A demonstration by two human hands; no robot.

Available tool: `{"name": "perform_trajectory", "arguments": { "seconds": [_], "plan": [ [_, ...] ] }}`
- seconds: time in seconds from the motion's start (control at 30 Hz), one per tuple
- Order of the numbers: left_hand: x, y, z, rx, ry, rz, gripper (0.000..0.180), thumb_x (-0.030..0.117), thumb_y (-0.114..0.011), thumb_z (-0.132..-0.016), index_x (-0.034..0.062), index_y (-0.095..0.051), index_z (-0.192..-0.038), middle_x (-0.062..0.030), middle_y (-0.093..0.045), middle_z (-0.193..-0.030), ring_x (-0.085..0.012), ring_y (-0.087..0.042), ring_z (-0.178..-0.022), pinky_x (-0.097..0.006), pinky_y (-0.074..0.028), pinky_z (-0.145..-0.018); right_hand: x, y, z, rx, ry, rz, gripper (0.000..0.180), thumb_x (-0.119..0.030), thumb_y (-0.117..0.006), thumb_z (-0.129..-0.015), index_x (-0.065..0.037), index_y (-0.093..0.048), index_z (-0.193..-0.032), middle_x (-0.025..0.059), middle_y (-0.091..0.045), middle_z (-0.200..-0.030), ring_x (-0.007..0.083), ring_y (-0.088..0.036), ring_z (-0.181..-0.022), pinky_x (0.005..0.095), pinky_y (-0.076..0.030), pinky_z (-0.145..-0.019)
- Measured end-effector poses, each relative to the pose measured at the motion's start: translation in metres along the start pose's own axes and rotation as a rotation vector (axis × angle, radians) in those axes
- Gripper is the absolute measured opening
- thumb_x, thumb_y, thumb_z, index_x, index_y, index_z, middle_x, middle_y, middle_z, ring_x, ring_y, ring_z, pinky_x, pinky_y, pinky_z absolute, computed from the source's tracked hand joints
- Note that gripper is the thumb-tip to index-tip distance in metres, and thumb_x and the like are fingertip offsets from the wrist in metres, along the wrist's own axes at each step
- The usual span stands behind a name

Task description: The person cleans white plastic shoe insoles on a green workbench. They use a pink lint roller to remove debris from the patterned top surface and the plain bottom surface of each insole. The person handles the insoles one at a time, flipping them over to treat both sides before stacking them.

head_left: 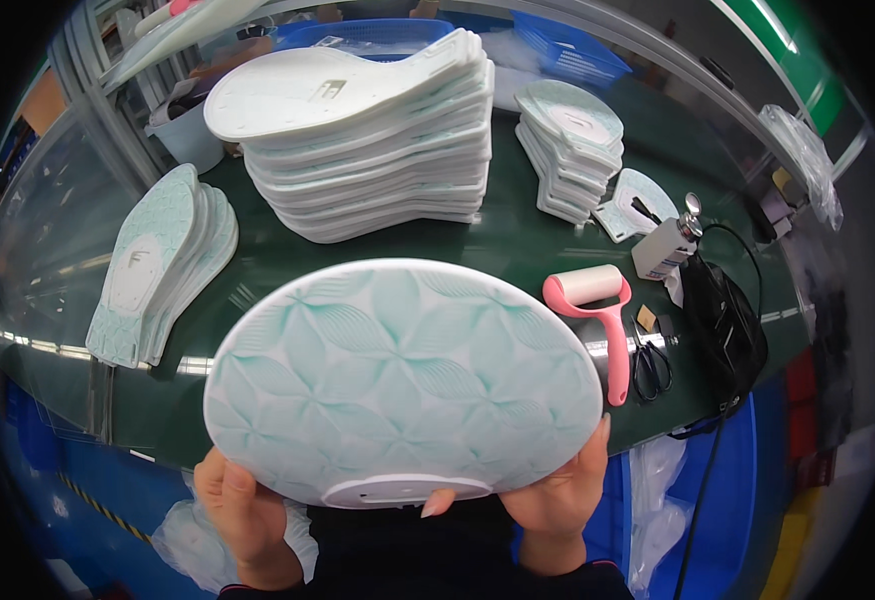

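Observation:
My left hand (245,508) and my right hand (561,492) hold a broad, rounded white plastic panel (397,370) by its near edge, one at each side. A pale green leaf pattern covers the panel's face, and a plain white inset shows at its near edge. The panel is lifted in front of me. Most of my fingers are hidden behind it; a right fingertip shows over the inset. Closest to my right hand lies a pink-handled lint roller (614,335) with a white roll. Black-handled scissors (650,370) lie beside the roller.
A tall stack of similar panels (377,150) stands behind, with smaller stacks at left (157,265) and right (572,140). At the right are a white pump bottle (665,248), a black bag (725,320) and a cable. Blue baskets (567,48) stand at the back.

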State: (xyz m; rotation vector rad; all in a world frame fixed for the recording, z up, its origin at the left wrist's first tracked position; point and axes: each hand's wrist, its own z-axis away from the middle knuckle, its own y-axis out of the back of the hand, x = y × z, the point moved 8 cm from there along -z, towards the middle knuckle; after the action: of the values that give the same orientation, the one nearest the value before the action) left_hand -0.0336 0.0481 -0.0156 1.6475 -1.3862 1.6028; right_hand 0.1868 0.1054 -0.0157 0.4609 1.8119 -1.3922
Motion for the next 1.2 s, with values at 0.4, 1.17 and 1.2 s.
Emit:
{"name": "perform_trajectory", "arguments": {
  "seconds": [0.4,1.17,1.2],
  "plan": [
    [-0.002,-0.001,-0.005,0.013,0.086,0.165,0.044,0.02,-0.046,-0.086,-0.0144,-0.041,-0.114,-0.0179,-0.053,-0.109,-0.0195,-0.052,-0.1,-0.028,-0.04,-0.086,0.0,-0.026,0.006,-0.286,-0.086,-0.107,0.063,-0.035,-0.043,-0.083,0.002,-0.025,-0.13,0.0181,-0.033,-0.13,0.0331,-0.037,-0.118,0.0472,-0.031,-0.095],
    [-0.02,-0.085,0.065,-0.965,0.744,0.524,0.087,0.058,-0.031,-0.084,-0.0043,0.003,-0.134,-0.0232,-0.017,-0.137,-0.0314,-0.025,-0.126,-0.047,-0.026,-0.101,-0.054,-0.039,-0.061,-0.286,0.001,-0.488,0.087,-0.063,-0.03,-0.082,-0.004,0.003,-0.137,0.0228,0.006,-0.141,0.0424,0.014,-0.127,0.0612,-0.003,-0.099],
    [-0.018,-0.088,0.064,-0.954,0.732,0.454,0.094,0.064,-0.031,-0.078,-0.0059,-0.001,-0.133,-0.0246,-0.02,-0.135,-0.0344,-0.028,-0.124,-0.048,-0.031,-0.097,-0.059,-0.038,-0.065,-0.267,0.047,-0.538,0.087,-0.06,-0.034,-0.083,-0.002,0.003,-0.136,0.0229,0.006,-0.141,0.0395,0.017,-0.128,0.0604,-0.003,-0.1]
  ]
}}
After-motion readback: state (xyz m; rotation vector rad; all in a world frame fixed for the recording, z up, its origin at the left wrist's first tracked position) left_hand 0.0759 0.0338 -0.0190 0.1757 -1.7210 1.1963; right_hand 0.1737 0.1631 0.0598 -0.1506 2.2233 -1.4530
